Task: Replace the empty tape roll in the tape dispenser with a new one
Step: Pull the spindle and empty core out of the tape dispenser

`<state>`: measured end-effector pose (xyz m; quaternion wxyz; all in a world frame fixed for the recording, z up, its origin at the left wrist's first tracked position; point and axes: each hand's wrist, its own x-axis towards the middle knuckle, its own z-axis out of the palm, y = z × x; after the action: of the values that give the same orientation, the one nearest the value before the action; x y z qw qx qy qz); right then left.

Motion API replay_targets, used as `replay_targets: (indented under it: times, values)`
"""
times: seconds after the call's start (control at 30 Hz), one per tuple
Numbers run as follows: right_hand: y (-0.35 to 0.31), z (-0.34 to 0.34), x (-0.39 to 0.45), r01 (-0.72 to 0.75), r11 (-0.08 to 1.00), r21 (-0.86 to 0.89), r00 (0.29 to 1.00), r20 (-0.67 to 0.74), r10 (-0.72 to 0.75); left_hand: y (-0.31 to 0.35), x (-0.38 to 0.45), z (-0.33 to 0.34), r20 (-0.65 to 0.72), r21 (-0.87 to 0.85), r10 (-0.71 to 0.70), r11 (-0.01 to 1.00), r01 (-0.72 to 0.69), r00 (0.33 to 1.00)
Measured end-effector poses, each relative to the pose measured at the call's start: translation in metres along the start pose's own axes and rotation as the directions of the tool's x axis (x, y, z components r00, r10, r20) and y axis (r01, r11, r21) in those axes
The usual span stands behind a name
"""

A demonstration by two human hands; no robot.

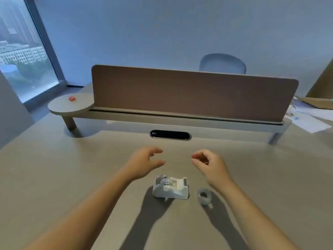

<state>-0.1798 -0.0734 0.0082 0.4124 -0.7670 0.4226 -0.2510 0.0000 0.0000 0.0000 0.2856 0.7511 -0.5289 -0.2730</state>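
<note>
The tape dispenser (170, 188) stands on the desk (54, 177), with a roll seated in its cradle. A loose tape roll (204, 196) lies just right of the dispenser. The left hand (144, 162) hovers beyond the dispenser, fingers curled and apart, holding nothing. The right hand (209, 164) hovers beyond the loose roll, fingers loosely curled toward the thumb, holding nothing.

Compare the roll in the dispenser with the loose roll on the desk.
The roll in the dispenser stands on edge, seated in the dispenser; the loose roll lies flat on the desk, to the dispenser's right. The seated roll is partly hidden by the housing; the loose one shows its whole ring. Both look pale and untouched by either hand.
</note>
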Motion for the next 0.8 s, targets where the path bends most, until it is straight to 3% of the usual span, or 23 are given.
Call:
replay_targets:
  times: [0.23, 0.37, 0.57, 0.8]
  values:
    - [0.047, 0.051, 0.012, -0.113, 0.981, -0.158, 0.985, 0.114, 0.131, -0.053, 0.006, 0.046, 0.122, 0.040, -0.142, 0.990, 0.138, 0.982]
    - [0.061, 0.073, 0.023, -0.043, 0.962, -0.268, 0.989, 0.128, 0.080, -0.069, 0.014, 0.060, 0.137, 0.072, -0.162, 0.985, 0.154, 0.977]
    - [0.076, 0.094, 0.032, 0.020, 0.911, -0.412, 0.987, 0.152, 0.047, -0.085, 0.021, 0.069, 0.116, -0.064, -0.167, 0.982, 0.175, 0.979]
    - [0.074, 0.095, 0.033, 0.129, 0.881, -0.455, 0.979, 0.200, -0.041, -0.092, 0.024, 0.069, 0.101, -0.192, -0.126, 0.971, 0.143, 0.987]
